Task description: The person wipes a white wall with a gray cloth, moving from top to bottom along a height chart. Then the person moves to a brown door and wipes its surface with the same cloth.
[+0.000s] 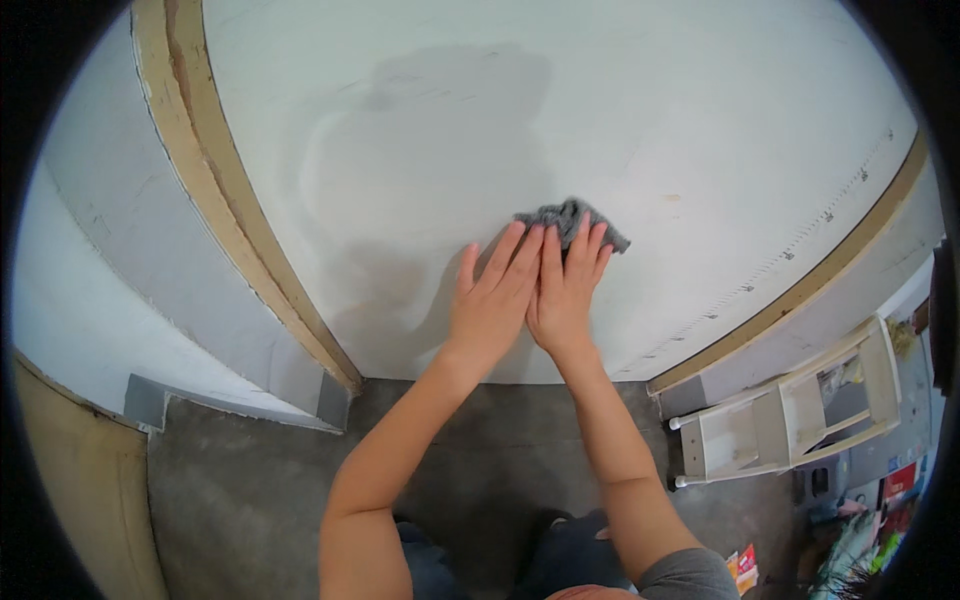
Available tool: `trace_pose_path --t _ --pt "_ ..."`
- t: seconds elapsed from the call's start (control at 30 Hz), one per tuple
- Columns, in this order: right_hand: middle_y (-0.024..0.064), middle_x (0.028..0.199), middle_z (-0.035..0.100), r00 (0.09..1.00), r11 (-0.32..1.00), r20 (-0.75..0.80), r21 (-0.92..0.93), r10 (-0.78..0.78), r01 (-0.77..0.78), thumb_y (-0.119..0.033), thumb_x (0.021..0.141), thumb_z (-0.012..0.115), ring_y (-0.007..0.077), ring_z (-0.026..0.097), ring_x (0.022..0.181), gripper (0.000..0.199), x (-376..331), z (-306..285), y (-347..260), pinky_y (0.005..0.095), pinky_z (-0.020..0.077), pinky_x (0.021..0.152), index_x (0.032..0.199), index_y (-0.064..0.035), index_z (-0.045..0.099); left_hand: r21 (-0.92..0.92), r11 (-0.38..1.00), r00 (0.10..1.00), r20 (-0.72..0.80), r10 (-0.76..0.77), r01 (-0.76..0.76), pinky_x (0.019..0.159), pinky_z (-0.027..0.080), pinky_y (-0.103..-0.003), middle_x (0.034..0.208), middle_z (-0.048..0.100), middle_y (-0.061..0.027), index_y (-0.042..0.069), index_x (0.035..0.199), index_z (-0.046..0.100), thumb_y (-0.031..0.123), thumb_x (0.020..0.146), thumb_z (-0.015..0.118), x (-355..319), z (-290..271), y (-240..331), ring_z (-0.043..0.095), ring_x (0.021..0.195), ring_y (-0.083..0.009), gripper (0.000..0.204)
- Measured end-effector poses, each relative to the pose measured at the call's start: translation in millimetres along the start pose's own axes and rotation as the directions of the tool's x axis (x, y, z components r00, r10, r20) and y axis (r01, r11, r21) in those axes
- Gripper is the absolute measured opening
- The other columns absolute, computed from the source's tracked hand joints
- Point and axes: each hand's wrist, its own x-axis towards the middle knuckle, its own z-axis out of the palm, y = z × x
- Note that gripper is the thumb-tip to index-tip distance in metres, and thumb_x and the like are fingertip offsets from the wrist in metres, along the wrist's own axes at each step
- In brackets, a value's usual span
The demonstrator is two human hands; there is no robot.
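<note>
A crumpled dark grey cloth (pixel 572 214) lies against a white upright panel (pixel 720 110), which looks like a door. My right hand (pixel 566 296) holds the cloth to the surface under its fingers, and part of the cloth bunches up above the fingertips. My left hand (pixel 492 300) rests beside it with fingers stretched and a little apart, thumb out to the left. Its index and middle fingertips reach the cloth's left edge; whether they press on it I cannot tell. The two hands touch or overlap slightly along their inner sides.
Wooden frame strips (pixel 215 165) run up both sides of the panel; small dark ruler-like marks line its right edge. A cream step stool (pixel 790 420) stands at right, near assorted colourful packages (pixel 870 540). Below is grey floor (pixel 240 490). My shadow falls across the panel.
</note>
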Motion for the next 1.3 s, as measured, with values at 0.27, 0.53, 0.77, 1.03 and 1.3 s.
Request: trace_pose_path --t 0.27,0.53,0.77,1.03,1.3 --pt "0.0285 0.152 0.023 0.983 0.994 0.154 -0.021 -0.103 0.107 -0.013 0.086 0.060 0.0451 0.015 0.144 0.057 -27.4 5.7 7.0 0.0624 0.0088 0.111 0.140 -0.0050 0.045 -0.027 0.997 0.994 0.085 0.070 -0.067 0.108 0.025 -0.049 0.146 0.042 -0.0009 0.009 0.129 0.057 0.011 0.084 0.053 -24.2 -2.2 -20.8 0.036 0.139 -0.0159 0.045" --pt "0.0300 0.153 0.018 0.998 0.998 0.045 0.057 0.034 -0.036 -0.011 0.087 0.058 0.0471 0.012 0.144 0.061 31.4 -7.9 -31.0 0.0638 0.0066 0.111 0.144 -0.0044 0.038 -0.057 0.997 0.999 0.007 0.044 -0.044 0.111 0.022 -0.048 0.146 0.043 0.0008 0.009 0.128 0.058 0.012 0.085 0.053 30.3 -35.6 -33.8 0.036 0.138 -0.0131 0.043" --pt "0.0269 0.154 0.019 0.972 0.988 0.180 -0.010 -0.150 0.154 -0.021 0.086 0.066 0.0449 0.014 0.144 0.064 -20.3 24.9 -32.8 0.0622 0.0095 0.111 0.143 -0.0076 0.041 0.122 0.986 0.989 0.109 0.103 -0.116 0.113 0.019 -0.045 0.143 0.046 0.0057 0.013 0.127 0.059 0.014 0.083 0.058 -34.2 -26.1 -67.7 0.039 0.136 -0.0091 0.044" --pt "0.0260 0.155 0.019 0.990 1.000 0.143 0.002 0.018 -0.018 -0.019 0.089 0.057 0.0452 0.012 0.144 0.054 35.3 -7.2 -48.6 0.0581 0.0072 0.114 0.141 -0.0091 0.045 0.047 0.998 0.999 0.018 -0.035 0.034 0.112 0.021 -0.042 0.146 0.044 0.0060 0.012 0.127 0.059 0.014 0.086 0.053 5.1 -49.6 -56.6 0.039 0.136 -0.0091 0.041" --pt "0.0304 0.154 0.014 0.988 0.996 0.135 -0.046 -0.071 0.078 -0.017 0.089 0.058 0.0502 0.007 0.143 0.060 19.3 29.2 -66.1 0.0642 0.0018 0.110 0.144 -0.0043 0.038 0.084 0.993 0.996 -0.009 -0.085 0.085 0.114 0.016 -0.044 0.149 0.040 0.0058 0.016 0.129 0.058 0.016 0.088 0.052 -16.4 -33.1 -72.9 0.035 0.138 -0.0098 0.042"
